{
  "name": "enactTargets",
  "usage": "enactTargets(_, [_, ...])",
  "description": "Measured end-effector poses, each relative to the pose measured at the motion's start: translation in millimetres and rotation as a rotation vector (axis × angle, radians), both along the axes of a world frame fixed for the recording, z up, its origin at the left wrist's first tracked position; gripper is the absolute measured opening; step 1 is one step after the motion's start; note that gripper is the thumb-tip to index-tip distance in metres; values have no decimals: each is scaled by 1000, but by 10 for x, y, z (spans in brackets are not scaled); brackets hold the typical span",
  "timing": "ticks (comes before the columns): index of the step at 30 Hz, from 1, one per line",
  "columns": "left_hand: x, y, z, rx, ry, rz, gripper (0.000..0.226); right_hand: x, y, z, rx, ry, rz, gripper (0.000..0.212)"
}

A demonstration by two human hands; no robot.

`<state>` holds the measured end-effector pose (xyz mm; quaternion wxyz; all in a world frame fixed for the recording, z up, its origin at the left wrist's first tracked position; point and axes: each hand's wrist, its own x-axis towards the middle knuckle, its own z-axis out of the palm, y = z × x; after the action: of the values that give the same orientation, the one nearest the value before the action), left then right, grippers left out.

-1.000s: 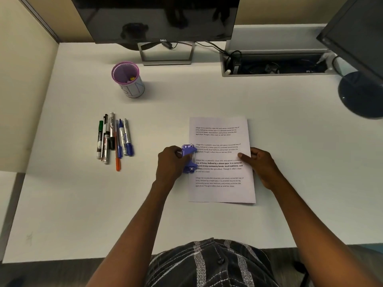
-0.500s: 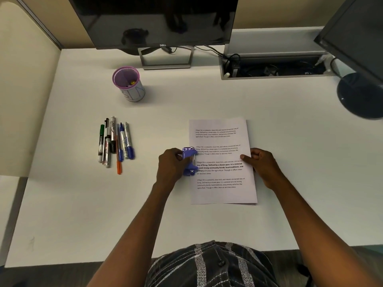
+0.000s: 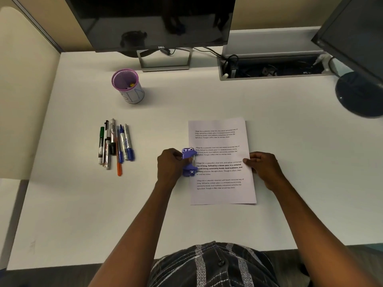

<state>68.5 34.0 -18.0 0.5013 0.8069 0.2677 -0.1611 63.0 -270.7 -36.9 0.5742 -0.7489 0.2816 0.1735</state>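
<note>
A printed sheet of paper (image 3: 221, 189) lies flat on the white desk (image 3: 83, 204). A small blue hole punch (image 3: 189, 161) sits over the middle of the sheet's left edge. My left hand (image 3: 170, 166) grips the punch from the left, thumb on top of it. My right hand (image 3: 264, 168) holds the sheet's right edge, with the thumb on the paper and the fingers curled at the edge.
Several markers and pens (image 3: 115, 145) lie in a row at the left. A purple mesh cup (image 3: 127, 85) stands behind them. A monitor stand (image 3: 165, 59), an open cable tray (image 3: 271, 68) and a second monitor's round base (image 3: 358, 94) line the back.
Both hands, the punch and the paper keep their places. Only the camera has tilted slightly.
</note>
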Motion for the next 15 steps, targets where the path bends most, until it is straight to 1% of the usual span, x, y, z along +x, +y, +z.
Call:
enactTargets(5, [70,6,4,24,54,23,26,-1,2,-1,-18,6,7,15])
enactTargets(12, [112,-14,-25,122,119,-8,31,12,-6,-27,-50,15,22,15])
enactTargets(15, [156,37,-44,118,157,-26,35,20,-1,-35,-46,18,27,14])
